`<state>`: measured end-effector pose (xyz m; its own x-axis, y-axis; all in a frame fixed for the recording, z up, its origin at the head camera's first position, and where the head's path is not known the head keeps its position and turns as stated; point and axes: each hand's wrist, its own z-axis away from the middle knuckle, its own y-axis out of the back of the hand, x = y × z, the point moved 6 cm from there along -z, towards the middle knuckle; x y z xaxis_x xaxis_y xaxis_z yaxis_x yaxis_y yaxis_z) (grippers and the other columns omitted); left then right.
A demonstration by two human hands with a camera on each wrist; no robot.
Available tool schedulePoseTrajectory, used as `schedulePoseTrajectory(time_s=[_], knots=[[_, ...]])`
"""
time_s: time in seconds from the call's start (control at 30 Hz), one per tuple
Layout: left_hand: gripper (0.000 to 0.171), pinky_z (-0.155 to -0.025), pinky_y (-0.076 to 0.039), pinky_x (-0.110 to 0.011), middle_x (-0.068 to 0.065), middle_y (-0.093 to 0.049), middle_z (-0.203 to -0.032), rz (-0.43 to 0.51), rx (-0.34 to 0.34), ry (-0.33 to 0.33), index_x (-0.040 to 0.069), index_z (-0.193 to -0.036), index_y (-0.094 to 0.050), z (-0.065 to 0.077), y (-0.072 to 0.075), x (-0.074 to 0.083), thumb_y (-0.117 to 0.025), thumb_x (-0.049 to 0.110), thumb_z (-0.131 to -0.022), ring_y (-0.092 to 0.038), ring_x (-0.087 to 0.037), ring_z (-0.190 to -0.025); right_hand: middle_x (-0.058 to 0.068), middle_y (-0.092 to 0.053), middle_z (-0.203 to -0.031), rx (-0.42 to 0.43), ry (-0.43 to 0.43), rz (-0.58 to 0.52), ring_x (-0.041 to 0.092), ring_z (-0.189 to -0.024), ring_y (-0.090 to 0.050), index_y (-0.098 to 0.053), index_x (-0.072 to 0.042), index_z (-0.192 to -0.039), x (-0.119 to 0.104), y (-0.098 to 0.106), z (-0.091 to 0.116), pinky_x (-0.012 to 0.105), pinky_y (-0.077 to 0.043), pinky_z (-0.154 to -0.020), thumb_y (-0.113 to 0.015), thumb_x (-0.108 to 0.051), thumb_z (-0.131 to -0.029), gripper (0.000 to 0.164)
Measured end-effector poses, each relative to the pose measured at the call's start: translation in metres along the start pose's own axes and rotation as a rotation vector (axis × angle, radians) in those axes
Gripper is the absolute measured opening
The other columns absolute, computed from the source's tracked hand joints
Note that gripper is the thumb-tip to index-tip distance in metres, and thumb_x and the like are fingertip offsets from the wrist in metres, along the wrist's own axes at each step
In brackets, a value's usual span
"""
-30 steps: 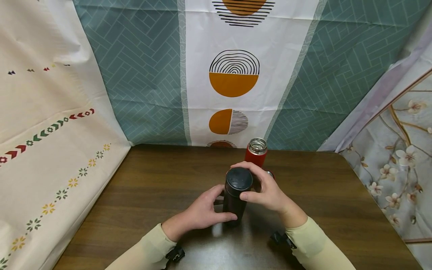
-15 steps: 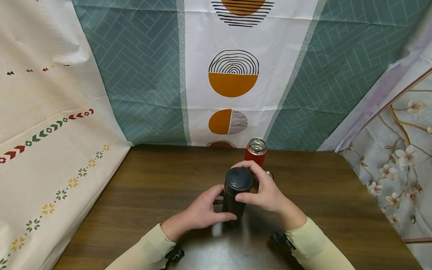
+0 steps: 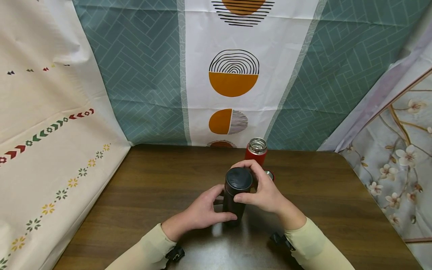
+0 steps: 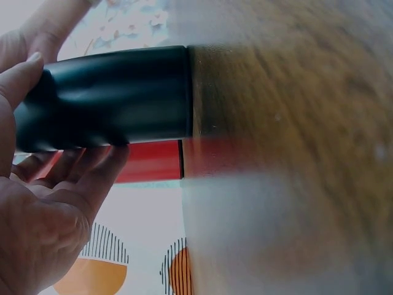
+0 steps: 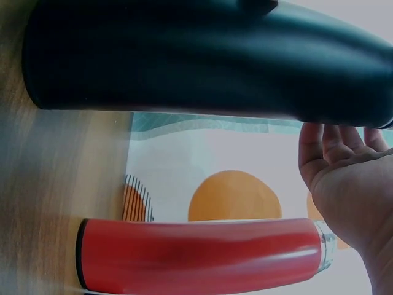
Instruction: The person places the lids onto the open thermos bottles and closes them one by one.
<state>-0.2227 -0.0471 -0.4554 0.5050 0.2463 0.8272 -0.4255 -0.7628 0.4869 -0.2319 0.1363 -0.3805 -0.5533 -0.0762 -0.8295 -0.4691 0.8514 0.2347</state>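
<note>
A black thermos (image 3: 233, 204) stands upright on the table with its dark lid (image 3: 239, 178) on. My left hand (image 3: 206, 210) grips its body from the left, thumb across the near side; the left wrist view shows the fingers (image 4: 101, 169) against the far side. Higher up, around the top just below and at the lid, my right hand (image 3: 264, 189) holds the thermos from the right, thumb in front. Behind it stands a red thermos (image 5: 202, 255), its steel mouth (image 3: 257, 145) uncovered. Partly hidden by my right hand, a small red-rimmed steel cap (image 3: 269, 175) lies on the table.
The brown wooden table (image 3: 162, 176) ends at the back against a hanging cloth (image 3: 152, 112) with teal and white panels. A cream cloth (image 3: 67, 165) borders the left edge and a floral cloth (image 3: 391, 180) the right.
My right thumb has slid left around the front of the black thermos near its top. My left hand and the black thermos stay in place.
</note>
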Motion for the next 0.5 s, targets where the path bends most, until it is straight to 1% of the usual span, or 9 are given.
schedulePoseTrajectory(time_s=[0.07,0.13,0.27,0.33,0.4,0.5], knots=[[0.072,-0.110,-0.059,-0.047,0.005,-0.067,-0.142,0.001,0.000,0.003,0.024,-0.153,-0.058,0.0000,-0.0002,-0.0001,-0.095,0.032,-0.092,-0.065,-0.016,-0.131,0.030,-0.060,-0.138,-0.006,0.003,-0.003,0.058,-0.118,-0.060,-0.048,0.004,-0.145,-0.0003,-0.0001,-0.0001,0.050,-0.060,-0.104,-0.095,-0.023,-0.090,0.078],[0.072,-0.110,-0.058,-0.048,0.005,-0.067,-0.142,0.005,-0.001,0.005,0.024,-0.153,-0.058,0.0001,-0.0003,-0.0004,-0.095,0.031,-0.092,-0.065,-0.016,-0.131,0.030,-0.060,-0.139,-0.020,0.014,-0.003,0.057,-0.120,-0.060,-0.047,0.002,-0.151,-0.0003,-0.0003,-0.0004,0.049,-0.057,-0.108,-0.094,-0.027,-0.091,0.081],[0.072,-0.111,-0.058,-0.048,0.004,-0.066,-0.143,0.014,-0.003,0.011,0.023,-0.154,-0.057,0.0004,-0.0003,-0.0008,-0.095,0.030,-0.093,-0.064,-0.017,-0.132,0.026,-0.062,-0.144,-0.071,0.060,-0.008,0.055,-0.127,-0.059,-0.045,-0.001,-0.162,-0.0017,-0.0012,-0.0010,0.050,-0.051,-0.116,-0.086,-0.034,-0.099,0.082],[0.073,-0.110,-0.058,-0.047,0.004,-0.066,-0.142,0.016,-0.003,0.013,0.022,-0.154,-0.057,0.0005,-0.0003,-0.0010,-0.095,0.030,-0.093,-0.064,-0.017,-0.131,0.025,-0.062,-0.145,-0.090,0.090,-0.008,0.055,-0.129,-0.058,-0.045,0.000,-0.163,-0.0030,-0.0009,-0.0014,0.052,-0.048,-0.118,-0.082,-0.035,-0.102,0.079],[0.072,-0.110,-0.059,-0.045,0.004,-0.067,-0.141,0.016,-0.002,0.016,0.021,-0.154,-0.057,0.0004,-0.0003,-0.0013,-0.095,0.030,-0.093,-0.065,-0.017,-0.131,0.024,-0.062,-0.147,-0.101,0.116,-0.001,0.054,-0.129,-0.059,-0.047,0.001,-0.161,-0.0043,-0.0001,-0.0016,0.053,-0.049,-0.117,-0.079,-0.032,-0.104,0.073],[0.072,-0.109,-0.059,-0.044,0.004,-0.067,-0.140,0.015,-0.002,0.018,0.021,-0.153,-0.058,0.0002,-0.0006,-0.0015,-0.095,0.029,-0.092,-0.065,-0.017,-0.130,0.020,-0.063,-0.146,-0.096,0.133,0.023,0.048,-0.128,-0.061,-0.052,0.001,-0.158,-0.0046,0.0018,-0.0016,0.052,-0.049,-0.116,-0.077,-0.027,-0.103,0.066]])
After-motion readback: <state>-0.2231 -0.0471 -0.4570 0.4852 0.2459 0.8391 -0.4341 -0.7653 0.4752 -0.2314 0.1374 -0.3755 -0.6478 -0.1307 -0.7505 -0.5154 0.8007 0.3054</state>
